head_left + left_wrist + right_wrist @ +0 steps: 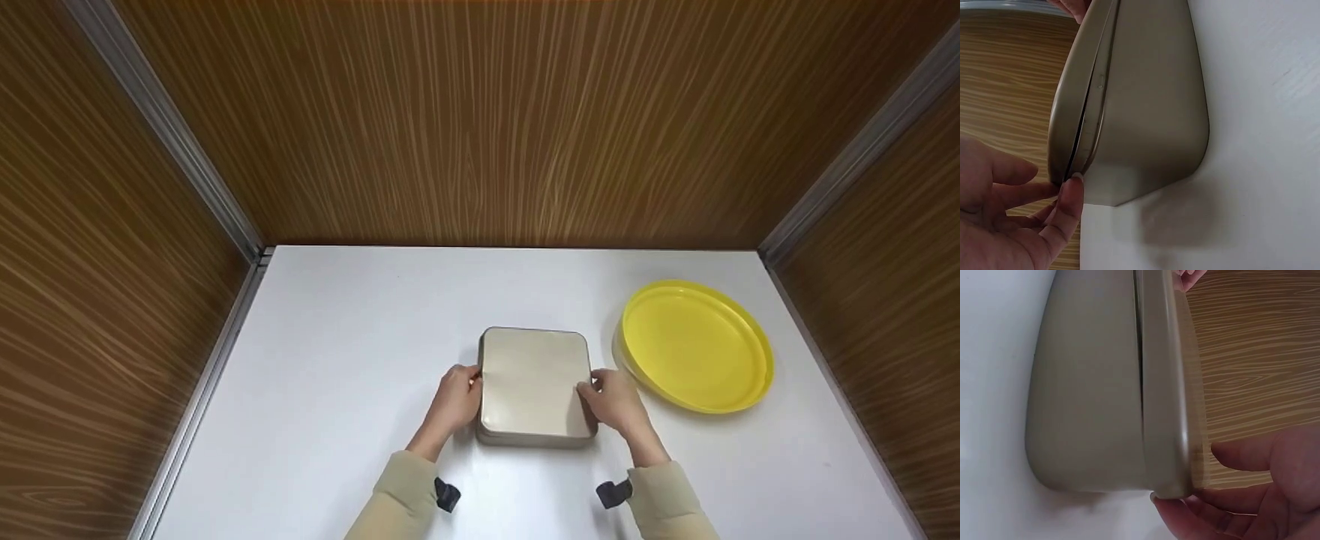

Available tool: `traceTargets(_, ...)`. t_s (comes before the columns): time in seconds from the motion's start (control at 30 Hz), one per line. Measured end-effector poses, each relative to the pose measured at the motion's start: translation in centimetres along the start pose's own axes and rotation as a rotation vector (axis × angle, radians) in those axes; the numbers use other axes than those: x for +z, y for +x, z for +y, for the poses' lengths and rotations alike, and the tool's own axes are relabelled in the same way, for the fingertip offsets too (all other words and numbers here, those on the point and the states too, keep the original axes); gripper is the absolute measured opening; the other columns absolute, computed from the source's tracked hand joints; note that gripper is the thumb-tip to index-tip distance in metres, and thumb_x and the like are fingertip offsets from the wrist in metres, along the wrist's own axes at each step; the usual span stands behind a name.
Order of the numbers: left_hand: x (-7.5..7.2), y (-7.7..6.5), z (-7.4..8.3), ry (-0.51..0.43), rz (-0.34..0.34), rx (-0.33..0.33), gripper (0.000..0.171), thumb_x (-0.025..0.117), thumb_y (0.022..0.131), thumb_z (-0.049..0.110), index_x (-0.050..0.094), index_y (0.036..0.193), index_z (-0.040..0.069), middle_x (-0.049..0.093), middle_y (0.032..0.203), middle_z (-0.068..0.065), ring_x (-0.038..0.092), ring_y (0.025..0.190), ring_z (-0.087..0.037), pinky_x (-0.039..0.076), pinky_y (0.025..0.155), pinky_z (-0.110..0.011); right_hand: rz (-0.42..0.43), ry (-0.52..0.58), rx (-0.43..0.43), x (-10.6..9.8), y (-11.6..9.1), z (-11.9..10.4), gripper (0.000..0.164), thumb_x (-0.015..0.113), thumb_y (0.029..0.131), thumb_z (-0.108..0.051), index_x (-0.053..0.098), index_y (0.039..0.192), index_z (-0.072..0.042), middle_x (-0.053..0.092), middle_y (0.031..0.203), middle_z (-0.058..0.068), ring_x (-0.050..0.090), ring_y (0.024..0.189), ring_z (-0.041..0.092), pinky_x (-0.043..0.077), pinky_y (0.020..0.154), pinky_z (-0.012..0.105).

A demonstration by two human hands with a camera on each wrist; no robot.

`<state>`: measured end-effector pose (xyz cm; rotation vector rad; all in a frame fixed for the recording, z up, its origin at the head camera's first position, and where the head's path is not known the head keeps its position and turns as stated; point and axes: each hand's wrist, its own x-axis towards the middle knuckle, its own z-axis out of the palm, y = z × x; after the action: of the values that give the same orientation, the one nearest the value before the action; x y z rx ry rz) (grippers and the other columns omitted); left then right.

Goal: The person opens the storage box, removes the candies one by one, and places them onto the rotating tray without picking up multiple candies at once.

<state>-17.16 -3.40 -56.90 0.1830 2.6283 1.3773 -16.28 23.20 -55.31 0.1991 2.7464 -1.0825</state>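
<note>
On the white table (337, 322), a lid (534, 382) hides the inside of the tin (1151, 107).

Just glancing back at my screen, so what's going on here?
A person has both hands at a square metal tin on the white table. The left hand and right hand grip opposite sides of its lid. The wrist views show a dark gap beneath the lid, so it looks partly raised, not off. A round yellow dish sits to the right.
</note>
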Motion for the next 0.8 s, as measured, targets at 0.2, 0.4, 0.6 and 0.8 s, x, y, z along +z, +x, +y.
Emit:
traceTargets(0.2, -0.1, -0.2, 0.1, -0.009, 0.012, -0.002, 0.033, 0.051, 0.099, 0.005, 0.058, 0.127, -0.011, 0.059, 0.105, -0.014, 0.057, 0.092, -0.022, 0.052, 0.078, -0.035, -0.006, -0.02, 0.027, 0.0, -0.1, -0.4, 0.038, 0.058, 0.097, -0.016, 0.06, 0.12, 0.015, 0.064, 0.086, 0.013, 0.06, 0.074, 0.021, 0.053, 0.062, 0.035)
traceTargets(0.4, -0.1, -0.4, 0.7, -0.043, 0.008, -0.059, 0.036, 0.052, 0.099, 0.009, 0.057, 0.13, -0.008, 0.056, 0.105, -0.01, 0.055, 0.089, -0.018, 0.051, 0.077, -0.033, -0.008, -0.053, 0.043, -0.4, -0.4, -0.9, 0.04, 0.058, 0.097, -0.019, 0.059, 0.121, 0.014, 0.065, 0.09, 0.014, 0.061, 0.079, 0.023, 0.053, 0.068, 0.04)
traceTargets(0.6, -0.3, -0.6, 1.3, -0.075, 0.031, -0.077, 0.037, 0.053, 0.099, 0.012, 0.057, 0.131, -0.006, 0.056, 0.1, -0.007, 0.054, 0.087, -0.017, 0.05, 0.073, -0.031, -0.007, -0.058, 0.043, -0.8, -0.7, -1.5, 0.042, 0.057, 0.098, -0.022, 0.059, 0.123, 0.012, 0.065, 0.091, 0.013, 0.061, 0.081, 0.024, 0.053, 0.07, 0.042)
traceTargets(0.8, -1.2, -0.5, 1.3, -0.093, 0.071, -0.065, 0.034, 0.052, 0.099, 0.012, 0.06, 0.126, -0.007, 0.058, 0.095, -0.007, 0.055, 0.085, -0.018, 0.051, 0.07, -0.032, 0.02, -0.068, 0.001, -0.8, -0.8, -2.7, 0.049, 0.064, 0.094, -0.029, 0.06, 0.122, 0.01, 0.066, 0.097, 0.016, 0.06, 0.082, 0.024, 0.053, 0.073, 0.043)
